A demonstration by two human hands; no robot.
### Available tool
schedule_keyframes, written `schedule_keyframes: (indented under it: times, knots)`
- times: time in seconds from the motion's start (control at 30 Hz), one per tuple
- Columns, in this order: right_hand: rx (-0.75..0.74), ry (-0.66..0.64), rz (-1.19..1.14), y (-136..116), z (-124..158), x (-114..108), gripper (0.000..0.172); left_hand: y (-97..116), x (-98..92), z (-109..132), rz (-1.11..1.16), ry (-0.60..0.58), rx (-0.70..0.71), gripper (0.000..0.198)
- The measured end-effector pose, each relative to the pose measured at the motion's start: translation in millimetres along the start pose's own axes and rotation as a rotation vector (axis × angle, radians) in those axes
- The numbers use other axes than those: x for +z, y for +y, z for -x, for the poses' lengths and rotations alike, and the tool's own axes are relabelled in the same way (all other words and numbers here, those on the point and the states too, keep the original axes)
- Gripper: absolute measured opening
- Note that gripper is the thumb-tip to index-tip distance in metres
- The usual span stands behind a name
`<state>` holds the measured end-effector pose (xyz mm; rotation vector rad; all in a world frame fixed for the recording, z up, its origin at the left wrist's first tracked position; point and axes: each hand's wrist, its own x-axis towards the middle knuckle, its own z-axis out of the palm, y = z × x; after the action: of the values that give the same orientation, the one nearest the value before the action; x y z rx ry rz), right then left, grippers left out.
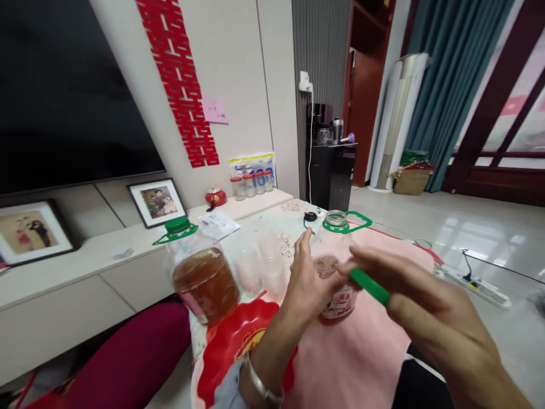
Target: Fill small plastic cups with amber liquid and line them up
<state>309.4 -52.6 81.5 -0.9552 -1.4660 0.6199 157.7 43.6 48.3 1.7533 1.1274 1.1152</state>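
Observation:
A clear plastic jug (342,300) holding brown liquid stands on the pink cloth, its neck (336,217) uncovered and ringed by a green carry handle (360,220). My left hand (309,278) is at the near left side of this jug, fingers stretched upward and thumb reaching across its front; whether it presses on the jug I cannot tell. Between thumb and fingers, my right hand (426,307) grips a green screw lid (369,287), seen edge-on beside the jug. The fingertips of both hands come close together there, slightly blurred.
A larger jug of brown liquid (206,281) with a green cap (176,226) stands left, beside clear plastic cups (270,267) and a scalloped red tray (221,335). Farther back lies a black tape measure (310,216). A power strip (479,287) rests on the floor at right.

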Motion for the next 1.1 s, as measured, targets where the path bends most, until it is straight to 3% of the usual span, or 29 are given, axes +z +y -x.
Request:
schedule_keyframes:
  times: [0.1, 0.2, 0.3, 0.43, 0.6, 0.73, 0.9, 1.03, 1.1]
  knots:
    - [0.369, 0.035, -0.316, 41, 45, 17, 0.046, -25, -16.3, 49, 0.015, 0.03, 0.037, 0.063]
    - [0.683, 0.073, -0.644, 72, 71, 44, 0.047, -52, -28.2, 100, -0.344, 0.127, 0.377, 0.054]
    - [0.838, 0.041, -0.896, 83, 85, 74, 0.049, -67, -35.3, 131, -0.68, 0.194, 0.619, 0.047]
    - [0.843, -0.051, -1.06, 78, 91, 103, 0.047, -69, -42.4, 143, -0.812, 0.346, 0.617, 0.03]
    - [0.784, -0.153, -1.151, 75, 95, 114, 0.039, -73, -49.1, 147, -0.825, 0.312, 0.575, 0.033]
    - [0.833, -0.15, -1.134, 81, 100, 117, 0.042, -72, -51.9, 150, -0.809, 0.37, 0.616, 0.029]
    - [0.904, -0.18, -1.129, 83, 104, 130, 0.033, -71, -45.4, 154, -0.614, 0.318, 0.46, 0.024]
    - [0.874, -0.168, -1.037, 81, 101, 137, 0.028, -79, -34.9, 160, -0.729, 0.426, 0.39, 0.028]
    - [0.802, -0.162, -0.816, 84, 100, 132, 0.033, -85, -39.8, 165, -0.756, 0.387, 0.332, 0.034]
